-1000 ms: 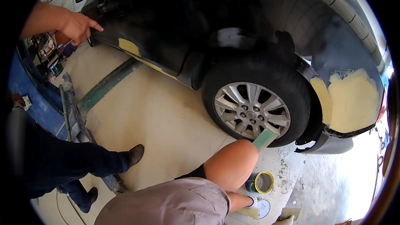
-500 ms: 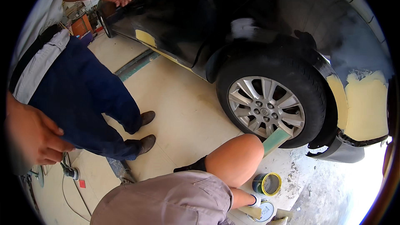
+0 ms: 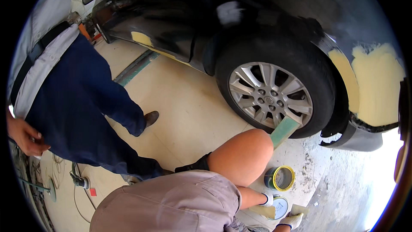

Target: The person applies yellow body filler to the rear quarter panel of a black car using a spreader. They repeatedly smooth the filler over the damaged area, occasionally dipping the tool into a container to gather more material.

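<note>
My left hand (image 3: pixel 269 199), in a white work glove, is closed on a flat beige plate (image 3: pixel 262 211). Below my bent bare knee, that plate lies beside a can with a pale lid (image 3: pixel 280 206). My right hand (image 3: pixel 293 221), also gloved, comes up from the lower edge, wrapped round a flat grey-beige scraper (image 3: pixel 299 209). Just beyond the lidded can, an open can (image 3: pixel 284 178) with a yellow rim stands on the floor. Cream filler (image 3: pixel 377 86) covers the rear corner of a black car (image 3: pixel 171 30).
A green-faced board (image 3: pixel 284 131) leans at the silver-spoked wheel (image 3: pixel 269 99). On the left stands another person in dark blue trousers (image 3: pixel 81 99), one hand (image 3: pixel 29 139) hanging down. Behind them a sander (image 3: pixel 80 181) and its cable lie on the floor.
My right hand with the scraper has come further into view. The standing person's raised hand has left the car door's side. The camera view has shifted slightly.
</note>
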Available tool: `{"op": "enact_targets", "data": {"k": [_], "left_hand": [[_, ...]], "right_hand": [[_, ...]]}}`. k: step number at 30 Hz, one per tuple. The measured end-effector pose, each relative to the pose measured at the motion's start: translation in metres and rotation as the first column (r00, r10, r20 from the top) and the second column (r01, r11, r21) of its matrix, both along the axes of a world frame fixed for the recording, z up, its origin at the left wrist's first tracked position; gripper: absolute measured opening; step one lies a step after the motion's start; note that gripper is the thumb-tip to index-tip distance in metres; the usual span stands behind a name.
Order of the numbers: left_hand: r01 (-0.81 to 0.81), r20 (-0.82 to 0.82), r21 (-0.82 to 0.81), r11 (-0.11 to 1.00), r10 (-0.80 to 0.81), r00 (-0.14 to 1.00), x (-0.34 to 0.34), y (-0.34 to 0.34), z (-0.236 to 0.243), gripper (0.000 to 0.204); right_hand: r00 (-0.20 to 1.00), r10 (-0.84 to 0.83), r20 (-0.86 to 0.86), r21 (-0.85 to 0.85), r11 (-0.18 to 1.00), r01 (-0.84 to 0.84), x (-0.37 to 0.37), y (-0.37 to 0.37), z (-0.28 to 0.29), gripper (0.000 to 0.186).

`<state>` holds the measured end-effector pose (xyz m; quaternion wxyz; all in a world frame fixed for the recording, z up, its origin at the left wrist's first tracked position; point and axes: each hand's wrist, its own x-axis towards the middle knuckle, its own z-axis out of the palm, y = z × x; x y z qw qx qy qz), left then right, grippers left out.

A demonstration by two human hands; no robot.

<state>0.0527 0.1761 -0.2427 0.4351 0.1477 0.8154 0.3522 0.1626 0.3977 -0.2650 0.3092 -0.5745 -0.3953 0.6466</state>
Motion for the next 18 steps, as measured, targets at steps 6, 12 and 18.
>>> {"op": "enact_targets", "data": {"k": [6,12,18], "left_hand": [[0.165,0.032,-0.054,0.985,-0.163,0.986,-0.024,-0.009,-0.050,0.066],[0.270,0.008,-0.032,0.962,-0.270,0.963,-0.024,-0.008,-0.038,0.072],[0.107,-0.219,-0.028,0.994,-0.111,0.969,-0.007,0.010,-0.017,0.045]], "right_hand": [[0.999,-0.032,-0.031,0.141,0.989,0.036,-0.020,-0.030,0.047,0.037],[0.955,-0.295,0.006,0.007,0.955,0.295,0.014,-0.029,0.051,0.018],[0.983,-0.062,0.171,-0.123,0.989,0.084,0.042,-0.037,0.011,0.018]]}}
